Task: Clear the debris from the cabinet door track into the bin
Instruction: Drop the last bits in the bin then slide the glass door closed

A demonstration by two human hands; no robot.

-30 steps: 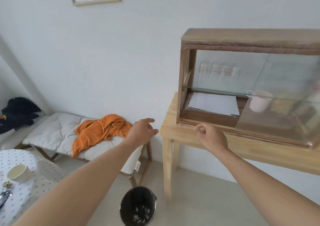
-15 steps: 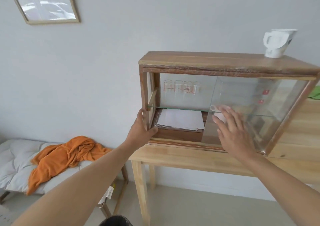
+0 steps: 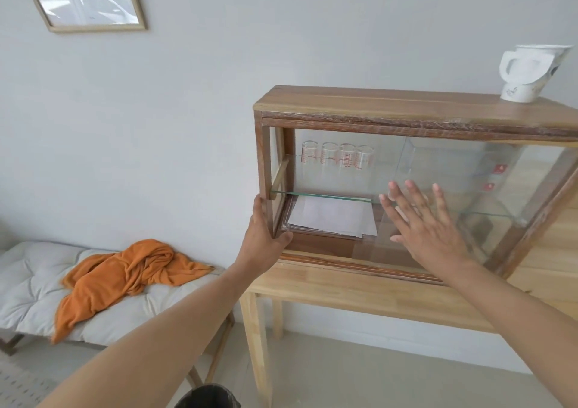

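Note:
A wooden cabinet (image 3: 375, 102) with sliding glass doors stands on a light wooden table (image 3: 359, 292). My left hand (image 3: 262, 235) grips the lower left corner post of the cabinet frame. My right hand (image 3: 425, 229) lies flat with spread fingers on the glass door (image 3: 484, 182), which sits toward the right and leaves the left half uncovered. The door track (image 3: 328, 259) runs along the cabinet's bottom front edge; I cannot make out debris in it. The rim of the black bin (image 3: 208, 396) shows at the bottom edge, on the floor left of the table leg.
Inside the cabinet are several measuring glasses (image 3: 337, 157) on a glass shelf and white papers (image 3: 331, 216) below. A white jug (image 3: 528, 73) stands on top at the right. A cushioned bench (image 3: 28, 282) with an orange cloth (image 3: 122, 276) stands at the left.
My view has lifted from the floor to the cabinet. My left hand went to the cabinet's left post and gripped it. My right hand rose from the track and flattened on the glass door.

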